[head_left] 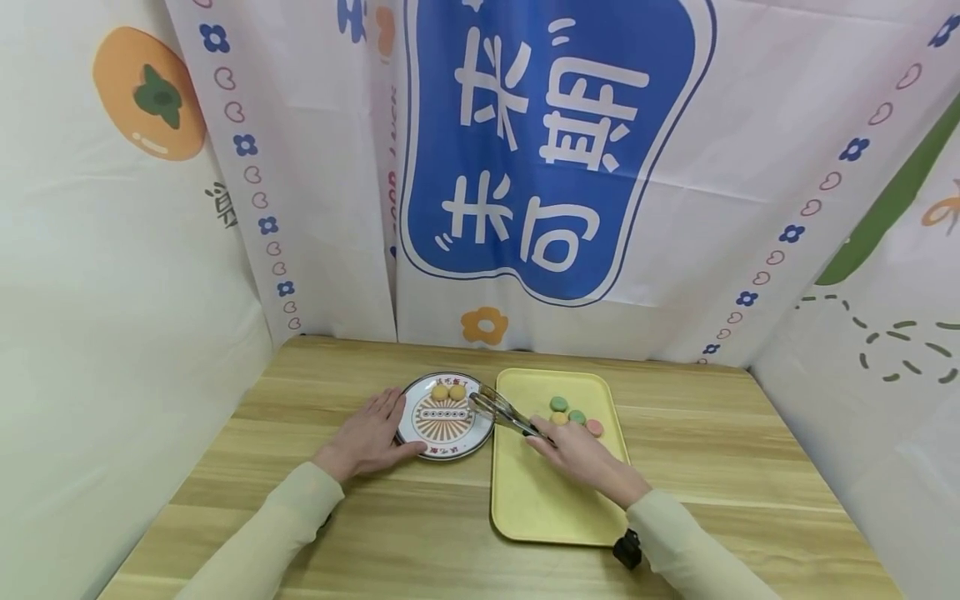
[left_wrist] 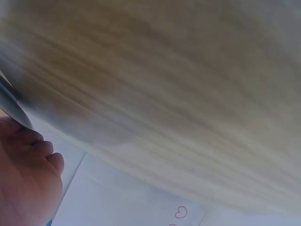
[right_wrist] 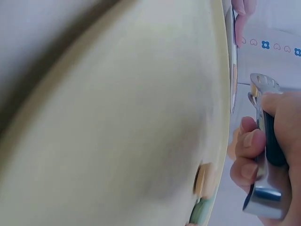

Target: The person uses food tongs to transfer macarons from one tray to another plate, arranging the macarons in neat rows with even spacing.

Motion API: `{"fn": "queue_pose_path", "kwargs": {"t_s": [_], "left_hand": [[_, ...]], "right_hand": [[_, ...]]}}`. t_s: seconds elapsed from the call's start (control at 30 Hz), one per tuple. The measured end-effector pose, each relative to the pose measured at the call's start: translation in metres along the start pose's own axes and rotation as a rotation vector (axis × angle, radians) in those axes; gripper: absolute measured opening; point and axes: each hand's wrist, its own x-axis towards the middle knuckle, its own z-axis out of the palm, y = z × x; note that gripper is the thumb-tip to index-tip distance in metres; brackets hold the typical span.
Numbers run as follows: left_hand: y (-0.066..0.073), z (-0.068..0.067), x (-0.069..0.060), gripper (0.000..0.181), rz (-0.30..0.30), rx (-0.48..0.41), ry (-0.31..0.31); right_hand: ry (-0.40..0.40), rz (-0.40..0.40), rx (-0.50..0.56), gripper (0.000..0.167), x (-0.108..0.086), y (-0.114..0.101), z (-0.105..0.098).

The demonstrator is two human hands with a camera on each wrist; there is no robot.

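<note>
My right hand [head_left: 581, 458] grips a pair of metal tongs [head_left: 512, 418] with dark handle pads, seen also in the right wrist view. The tong tips reach over the right part of a printed white plate [head_left: 420, 417]. Something yellowish shows at the tips in the right wrist view; I cannot tell whether it is pinched. Two yellow macarons [head_left: 448, 392] sit side by side near the plate's far rim. My left hand [head_left: 369, 437] rests at the plate's left rim, thumb stretched along the near edge. Right of the plate lies a yellow tray [head_left: 551, 504].
Green macarons [head_left: 558, 404], a yellow macaron [head_left: 559, 419] and a pink macaron [head_left: 594, 427] are on the tray's far part, partly behind my right hand. A wood-grain table [head_left: 697, 467] carries everything. Printed white curtains [head_left: 337, 208] hang behind and at both sides.
</note>
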Motion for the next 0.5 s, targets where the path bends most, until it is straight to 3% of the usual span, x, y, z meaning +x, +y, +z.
{"fn": "queue_pose_path", "kwargs": {"t_s": [0.5], "left_hand": [[0.002, -0.004, 0.0, 0.106, 0.009, 0.036, -0.019]], "right_hand": [[-0.045, -0.017, -0.01, 0.014, 0.024, -0.01, 0.007]]}}
